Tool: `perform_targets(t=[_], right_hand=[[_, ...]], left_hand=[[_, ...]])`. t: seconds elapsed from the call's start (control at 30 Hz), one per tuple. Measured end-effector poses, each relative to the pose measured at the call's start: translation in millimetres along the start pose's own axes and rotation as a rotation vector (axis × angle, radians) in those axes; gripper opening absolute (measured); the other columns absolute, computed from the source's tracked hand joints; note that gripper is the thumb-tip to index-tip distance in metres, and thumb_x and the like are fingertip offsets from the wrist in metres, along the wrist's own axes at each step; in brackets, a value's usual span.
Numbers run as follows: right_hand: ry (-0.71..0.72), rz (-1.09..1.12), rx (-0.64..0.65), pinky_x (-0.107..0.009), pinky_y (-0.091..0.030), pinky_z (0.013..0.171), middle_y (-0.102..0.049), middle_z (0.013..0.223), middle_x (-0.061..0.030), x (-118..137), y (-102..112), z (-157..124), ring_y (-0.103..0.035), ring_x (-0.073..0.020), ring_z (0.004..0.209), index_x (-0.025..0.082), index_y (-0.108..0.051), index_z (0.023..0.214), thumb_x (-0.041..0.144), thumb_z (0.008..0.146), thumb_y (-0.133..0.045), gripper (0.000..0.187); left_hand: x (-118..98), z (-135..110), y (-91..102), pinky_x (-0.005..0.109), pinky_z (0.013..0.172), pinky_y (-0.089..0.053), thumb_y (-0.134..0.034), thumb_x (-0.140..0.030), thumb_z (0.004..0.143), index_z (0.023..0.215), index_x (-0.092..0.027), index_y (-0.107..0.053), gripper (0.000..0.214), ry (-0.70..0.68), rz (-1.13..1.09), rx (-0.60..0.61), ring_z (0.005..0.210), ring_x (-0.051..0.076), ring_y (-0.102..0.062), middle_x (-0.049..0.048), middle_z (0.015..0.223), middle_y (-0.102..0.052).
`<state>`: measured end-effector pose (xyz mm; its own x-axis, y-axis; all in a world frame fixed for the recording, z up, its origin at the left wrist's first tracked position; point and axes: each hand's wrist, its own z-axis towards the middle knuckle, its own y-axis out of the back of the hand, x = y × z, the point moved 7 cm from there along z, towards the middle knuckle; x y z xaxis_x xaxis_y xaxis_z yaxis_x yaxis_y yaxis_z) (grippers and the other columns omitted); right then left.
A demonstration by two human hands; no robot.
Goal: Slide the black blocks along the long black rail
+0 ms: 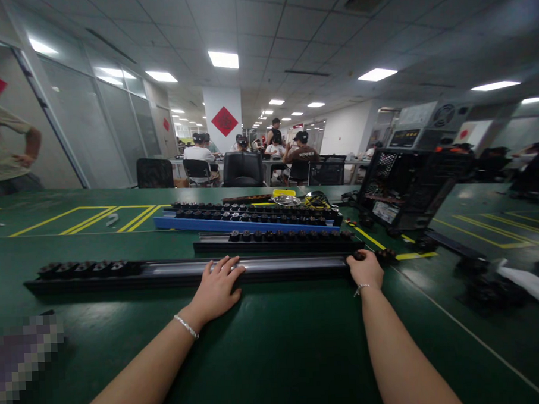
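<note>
A long black rail [272, 270] with a shiny inner face lies across the table in front of me. Several black socket-like modules [83, 268] fill its left end. My left hand [216, 282] rests on the rail's middle, fingers spread and pressing lightly along its upper edge. At the rail's right end, my right hand [367, 269] is closed around a small black module [356, 256]; the fingers partly hide it. Just behind lies a shorter black rail [271, 243] bearing a row of similar modules, and beyond it a blue rail [243, 222] with more.
An opened black computer case [407, 184] stands at the back right, with a power supply [431, 123] on top. A clear round dish [287, 199] and a yellow item [284, 192] lie behind the rails. People sit at tables further off; one person [8, 139] stands at left.
</note>
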<state>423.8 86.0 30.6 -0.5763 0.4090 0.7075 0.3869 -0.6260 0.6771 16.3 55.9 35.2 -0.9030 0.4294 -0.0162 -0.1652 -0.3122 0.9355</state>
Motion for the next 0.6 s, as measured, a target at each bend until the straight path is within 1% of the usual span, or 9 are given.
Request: perform_targets(t=[0.13, 0.3, 0.47, 0.6], right_hand=[[0.005, -0.021, -0.001, -0.034, -0.046, 0.081, -0.066, 0.094, -0.0091, -3, 1, 5, -0.060, -0.0247, 0.088, 0.019, -0.061, 0.106, 0.035, 0.070, -0.057, 0.039], [-0.019, 0.011, -0.032, -0.034, -0.046, 0.082, -0.066, 0.094, -0.0106, -10, 3, 10, -0.060, -0.0252, 0.088, 0.017, -0.061, 0.106, 0.035, 0.070, -0.057, 0.041], [-0.109, 0.039, -0.061, -0.036, -0.046, 0.084, -0.065, 0.101, -0.0126, -32, 5, 23, -0.059, -0.0268, 0.092, 0.015, -0.063, 0.107, 0.032, 0.068, -0.058, 0.043], [-0.119, 0.099, -0.059, -0.036, -0.046, 0.082, -0.065, 0.102, -0.0119, -46, 2, 35, -0.059, -0.0260, 0.092, 0.015, -0.063, 0.107, 0.030, 0.066, -0.058, 0.044]], left_hand=[[0, 0, -0.2, 0.057, 0.106, -0.020, -0.055, -0.029, 0.075, 0.125, -0.030, -0.049, 0.051, 0.003, 0.003, 0.004, 0.132, 0.030, -0.033, 0.0043, 0.142, -0.042], [0, 0, -0.1, 0.057, 0.106, -0.020, -0.055, -0.029, 0.075, 0.124, -0.029, -0.049, 0.050, 0.004, 0.004, 0.007, 0.132, 0.030, -0.033, 0.0045, 0.143, -0.041], [0, 0, 0.3, 0.057, 0.106, -0.020, -0.054, -0.029, 0.075, 0.124, -0.030, -0.049, 0.049, 0.006, -0.003, 0.003, 0.132, 0.030, -0.033, 0.0043, 0.143, -0.041], [0, 0, 0.6, 0.056, 0.107, -0.019, -0.055, -0.029, 0.075, 0.125, -0.029, -0.049, 0.050, 0.011, -0.004, 0.016, 0.132, 0.030, -0.032, 0.0041, 0.143, -0.041]])
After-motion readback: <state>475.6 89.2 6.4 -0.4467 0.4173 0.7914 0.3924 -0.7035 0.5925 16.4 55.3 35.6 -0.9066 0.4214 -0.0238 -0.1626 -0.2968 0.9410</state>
